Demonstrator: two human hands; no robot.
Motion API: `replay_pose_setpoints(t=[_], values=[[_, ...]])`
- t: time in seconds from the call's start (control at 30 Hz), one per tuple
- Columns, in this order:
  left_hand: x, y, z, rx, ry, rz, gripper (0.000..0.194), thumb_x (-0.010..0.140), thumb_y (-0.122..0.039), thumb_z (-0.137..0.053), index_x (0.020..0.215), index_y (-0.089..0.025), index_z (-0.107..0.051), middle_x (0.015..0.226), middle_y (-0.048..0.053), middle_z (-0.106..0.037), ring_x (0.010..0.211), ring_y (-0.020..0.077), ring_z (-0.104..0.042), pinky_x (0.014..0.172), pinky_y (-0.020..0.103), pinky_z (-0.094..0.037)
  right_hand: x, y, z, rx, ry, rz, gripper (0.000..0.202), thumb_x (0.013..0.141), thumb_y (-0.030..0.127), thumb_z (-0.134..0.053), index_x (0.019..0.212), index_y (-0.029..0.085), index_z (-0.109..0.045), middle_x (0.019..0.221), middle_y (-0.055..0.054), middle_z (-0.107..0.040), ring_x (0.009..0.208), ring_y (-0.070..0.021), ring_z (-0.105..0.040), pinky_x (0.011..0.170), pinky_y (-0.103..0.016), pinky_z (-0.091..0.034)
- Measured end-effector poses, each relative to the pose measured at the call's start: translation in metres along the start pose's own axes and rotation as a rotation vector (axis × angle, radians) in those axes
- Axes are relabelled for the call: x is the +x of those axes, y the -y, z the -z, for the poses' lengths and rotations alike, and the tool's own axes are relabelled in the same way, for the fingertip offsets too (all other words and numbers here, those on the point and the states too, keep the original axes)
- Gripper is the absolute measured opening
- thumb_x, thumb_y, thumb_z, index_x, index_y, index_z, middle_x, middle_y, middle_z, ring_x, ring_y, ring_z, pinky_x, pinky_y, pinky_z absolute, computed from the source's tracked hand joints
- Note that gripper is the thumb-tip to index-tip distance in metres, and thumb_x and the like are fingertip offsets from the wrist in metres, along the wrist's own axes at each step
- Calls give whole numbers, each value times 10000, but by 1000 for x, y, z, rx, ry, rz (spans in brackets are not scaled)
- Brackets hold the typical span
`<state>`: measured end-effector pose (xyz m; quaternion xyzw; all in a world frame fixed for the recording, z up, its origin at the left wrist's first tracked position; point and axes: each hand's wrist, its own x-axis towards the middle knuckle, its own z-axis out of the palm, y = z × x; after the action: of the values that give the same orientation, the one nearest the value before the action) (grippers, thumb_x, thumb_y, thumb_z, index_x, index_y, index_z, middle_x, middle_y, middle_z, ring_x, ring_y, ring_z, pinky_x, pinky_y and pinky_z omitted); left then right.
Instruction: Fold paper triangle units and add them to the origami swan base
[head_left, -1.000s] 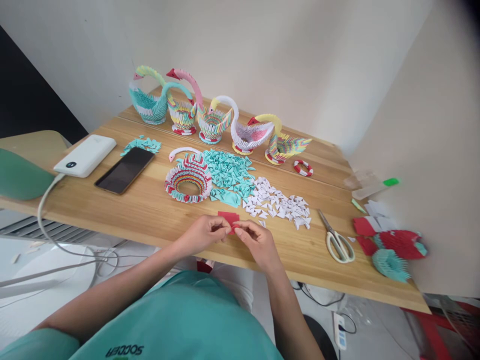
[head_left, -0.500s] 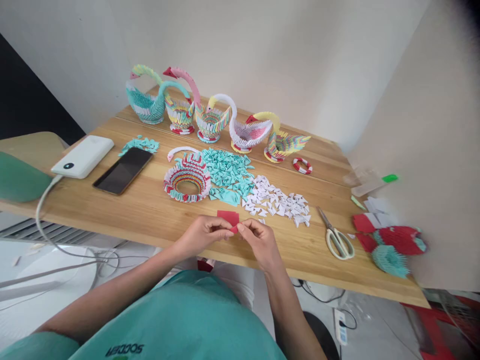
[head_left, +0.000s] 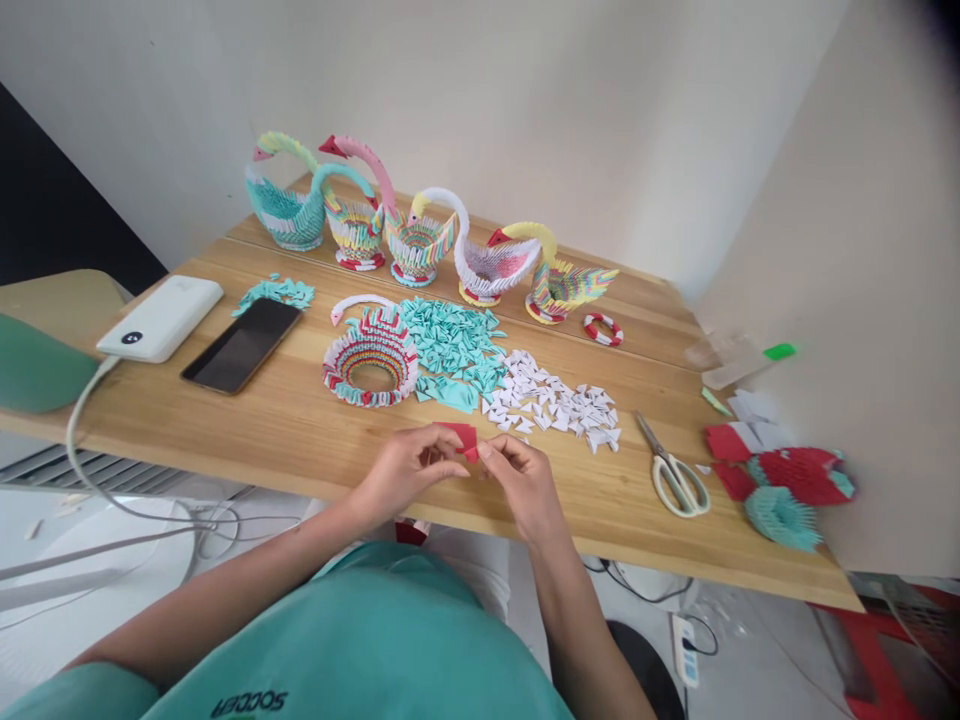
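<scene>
Near the table's front edge, my right hand [head_left: 519, 482] pinches a small folded piece of red paper [head_left: 471, 454] between thumb and fingertips. My left hand [head_left: 409, 468] is just to the left, its thumb and forefinger parted around a gap, with the fingertips close to the red piece. Red paper sheets [head_left: 459, 433] lie on the wood behind the fingers, partly covered by my left hand. Beyond them stands a round basket [head_left: 371, 358] of interlocked red, white and teal folded pieces, and teal triangles [head_left: 454, 340] and white triangles [head_left: 551, 400] lie in heaps.
Several paper swans [head_left: 420, 240] line the back of the table [head_left: 300, 440]. A red-and-white ring [head_left: 603, 329] lies near them. Scissors [head_left: 675, 475] and paper parts [head_left: 784, 515] are at right. A phone [head_left: 241, 345] and a cabled power bank [head_left: 161, 318] are at left.
My left thumb and forefinger have come apart and let go of the small red piece. It stays in my right fingertips. The camera view has shifted slightly.
</scene>
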<state>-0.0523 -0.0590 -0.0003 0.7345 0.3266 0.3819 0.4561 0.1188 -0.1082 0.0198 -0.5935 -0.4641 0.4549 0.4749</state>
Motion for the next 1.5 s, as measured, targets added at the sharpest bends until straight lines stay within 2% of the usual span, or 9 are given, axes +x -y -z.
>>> replay_pose_setpoints(t=[0.13, 0.2, 0.73, 0.87, 0.97, 1.13, 1.27, 1.37, 1.5], values=[[0, 0, 6, 285, -125, -465, 129, 897, -234, -608, 799, -162, -653, 763, 53, -706, 704, 140, -610, 674, 255, -468, 1, -4, -1, 148, 13, -47, 272, 810, 386, -673, 631, 185, -636, 547, 35, -523, 544, -109, -465, 561, -246, -376], [1, 0, 8, 364, -121, -600, 150, 919, -163, -549, 814, -168, -656, 801, 62, -715, 738, 144, -609, 702, 268, -480, 0, -4, -2, 211, 22, -62, 290, 795, 383, -690, 598, 185, -613, 535, 41, -495, 529, -103, -444, 544, -241, -386], [8, 0, 16, 484, -60, -727, 160, 932, -138, -507, 902, -181, -658, 869, 69, -705, 787, 152, -600, 724, 273, -486, -2, 2, -6, 304, 64, -161, 267, 735, 392, -738, 596, 187, -641, 516, 42, -489, 510, -100, -432, 514, -236, -408], [7, 1, 14, 434, -48, -683, 119, 926, -138, -525, 864, -165, -622, 832, 64, -684, 771, 154, -585, 732, 278, -481, -1, 2, -7, 258, 81, -138, 279, 754, 396, -720, 595, 187, -623, 527, 39, -502, 522, -108, -447, 533, -244, -406], [7, -1, 12, 411, -56, -584, 148, 937, -183, -519, 815, -161, -600, 789, 56, -666, 742, 153, -578, 712, 272, -474, 0, 3, -6, 159, 92, -78, 275, 798, 399, -674, 629, 189, -619, 557, 35, -513, 548, -114, -453, 556, -248, -394], [5, -8, 8, 219, -4, -192, 154, 913, -207, -535, 776, -161, -588, 762, 31, -622, 721, 139, -575, 662, 238, -452, 0, 6, -5, -133, 72, 66, 249, 871, 369, -593, 701, 189, -627, 623, 32, -508, 589, -114, -422, 566, -243, -336], [6, -8, 3, 26, -34, 101, 91, 845, -233, -589, 808, -152, -609, 740, 16, -623, 653, 123, -542, 587, 215, -414, 2, 7, -5, -205, 80, 110, 258, 896, 369, -558, 714, 196, -615, 649, 22, -533, 613, -128, -444, 582, -247, -342], [6, -5, 0, -102, 3, 241, 162, 845, -294, -583, 827, -141, -631, 721, 9, -622, 621, 111, -513, 559, 207, -383, 5, 6, -3, -197, 84, 93, 263, 894, 388, -562, 721, 198, -620, 657, 18, -544, 620, -133, -458, 589, -247, -352], [7, 1, -4, -264, 1, 323, 236, 835, -345, -582, 733, -134, -609, 646, -14, -573, 575, 94, -459, 544, 204, -349, 9, 3, 2, -135, 125, 49, 285, 897, 418, -550, 740, 201, -648, 669, 9, -561, 642, -142, -489, 601, -250, -370]])
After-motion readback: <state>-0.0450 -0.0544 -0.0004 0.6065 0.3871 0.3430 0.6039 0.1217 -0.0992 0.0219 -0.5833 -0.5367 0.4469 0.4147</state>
